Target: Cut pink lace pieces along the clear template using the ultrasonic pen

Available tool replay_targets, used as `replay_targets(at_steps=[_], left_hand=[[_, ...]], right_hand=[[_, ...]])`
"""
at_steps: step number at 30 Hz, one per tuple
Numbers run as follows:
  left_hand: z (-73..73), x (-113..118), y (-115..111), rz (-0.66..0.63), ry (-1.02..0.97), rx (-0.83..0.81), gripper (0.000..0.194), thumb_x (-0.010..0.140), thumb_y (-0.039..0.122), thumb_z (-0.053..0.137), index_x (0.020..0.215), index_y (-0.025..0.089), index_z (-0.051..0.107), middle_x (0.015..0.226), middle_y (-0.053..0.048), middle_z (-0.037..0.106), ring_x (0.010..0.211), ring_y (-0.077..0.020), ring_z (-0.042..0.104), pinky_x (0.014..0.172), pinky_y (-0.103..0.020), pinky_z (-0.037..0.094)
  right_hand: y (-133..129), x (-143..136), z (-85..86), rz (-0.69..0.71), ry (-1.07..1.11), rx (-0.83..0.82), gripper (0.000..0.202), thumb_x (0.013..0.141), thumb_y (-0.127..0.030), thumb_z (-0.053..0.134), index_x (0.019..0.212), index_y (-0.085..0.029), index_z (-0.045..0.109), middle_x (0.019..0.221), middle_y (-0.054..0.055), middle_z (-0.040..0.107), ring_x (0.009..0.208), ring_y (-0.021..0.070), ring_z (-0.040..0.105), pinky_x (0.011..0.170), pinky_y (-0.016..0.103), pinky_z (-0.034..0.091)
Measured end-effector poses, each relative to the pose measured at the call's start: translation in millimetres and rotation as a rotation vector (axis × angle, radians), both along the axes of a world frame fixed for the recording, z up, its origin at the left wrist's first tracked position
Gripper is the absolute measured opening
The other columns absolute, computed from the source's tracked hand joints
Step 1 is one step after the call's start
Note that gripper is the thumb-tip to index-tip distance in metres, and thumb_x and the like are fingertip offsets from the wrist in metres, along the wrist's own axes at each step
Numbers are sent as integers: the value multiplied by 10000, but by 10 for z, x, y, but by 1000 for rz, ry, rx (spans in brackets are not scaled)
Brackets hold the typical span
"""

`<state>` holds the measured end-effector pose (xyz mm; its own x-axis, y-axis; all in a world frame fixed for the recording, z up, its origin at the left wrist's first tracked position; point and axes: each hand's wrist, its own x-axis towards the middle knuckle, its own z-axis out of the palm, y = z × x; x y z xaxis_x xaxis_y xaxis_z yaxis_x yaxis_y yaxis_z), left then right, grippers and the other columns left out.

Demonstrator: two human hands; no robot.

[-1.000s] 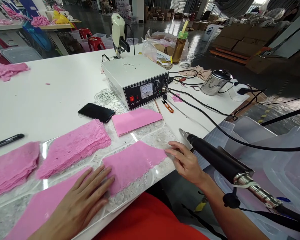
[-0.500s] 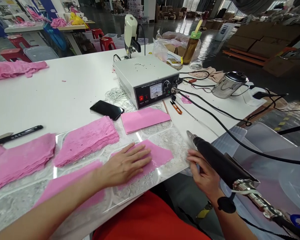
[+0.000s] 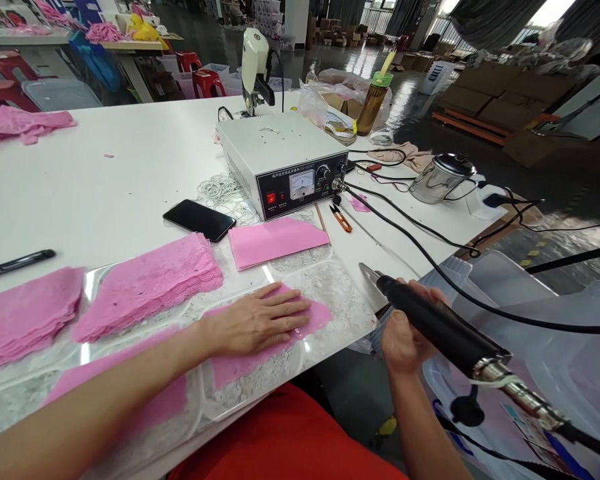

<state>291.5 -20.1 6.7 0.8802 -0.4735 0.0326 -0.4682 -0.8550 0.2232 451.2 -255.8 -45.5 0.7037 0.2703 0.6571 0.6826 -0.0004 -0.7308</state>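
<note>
My left hand lies flat, fingers spread, on a pink fabric piece on the marbled mat. Beyond the mat's right edge, my right hand is wrapped round the black handheld tool, whose metal tip points up and left. Another pink piece lies partly under my left forearm. Stacks of pink fabric stand on the left, and a smooth pink sheet lies in front of the control box.
Orange snips, a phone and a marker lie on the white table. The black cable runs from the box to the right. Clear plastic bins stand beside the table's right edge.
My right hand has risen to the black tool and closed round it; before, it was open below it. My left hand has stayed flat on the fabric. The view has shifted slightly right.
</note>
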Motion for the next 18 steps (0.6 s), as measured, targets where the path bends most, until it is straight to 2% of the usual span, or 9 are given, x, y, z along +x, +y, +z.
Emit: replay_targets(at_steps=[1, 4, 7, 10, 13, 18], left_hand=[[-8, 2, 1, -7, -10, 7, 460, 1033, 380, 302, 1471, 245, 333, 1537, -26, 325, 1450, -196, 234, 1212, -421, 81], [-28, 3, 4, -25, -40, 22, 456, 1034, 372, 298, 1464, 229, 351, 1534, -31, 333, 1447, -204, 244, 1213, -429, 67], [-41, -1, 6, -22, -52, 18, 453, 1033, 366, 305, 1464, 232, 350, 1531, -31, 342, 1444, -208, 253, 1213, -436, 81], [-48, -4, 7, -22, -49, 11, 455, 1032, 369, 308, 1464, 234, 351, 1533, -27, 337, 1444, -211, 252, 1214, -436, 80], [-52, -4, 5, -11, -42, -12, 449, 1029, 366, 324, 1460, 247, 359, 1532, -17, 341, 1446, -210, 246, 1215, -430, 86], [-60, -2, 2, 2, -44, -28, 435, 1026, 370, 332, 1448, 273, 377, 1526, -6, 353, 1440, -197, 264, 1216, -423, 84]], right_hand=[[40, 53, -7, -48, 20, 87, 591, 899, -258, 412, 1429, -303, 156, 1327, 97, 393, 1246, 263, 479, 1096, 617, 312], [152, 229, 65, -192, 76, 294, 432, 854, -272, 437, 1284, -261, 403, 1150, 74, 511, 981, 228, 614, 981, 520, 468], [193, 332, 280, -267, 159, 470, 238, 824, -283, 414, 1022, -244, 540, 975, 43, 529, 690, 168, 579, 739, 415, 542], [136, 263, 536, -126, 263, 573, 224, 802, -280, 402, 929, -243, 583, 883, 23, 511, 575, 132, 498, 570, 337, 479], [56, 85, 719, 68, 311, 564, 194, 765, -286, 439, 844, -219, 603, 795, 19, 494, 521, 123, 464, 483, 310, 404], [41, -102, 786, 217, 339, 408, 147, 769, -335, 479, 777, -209, 555, 719, 10, 473, 473, 113, 454, 429, 289, 397]])
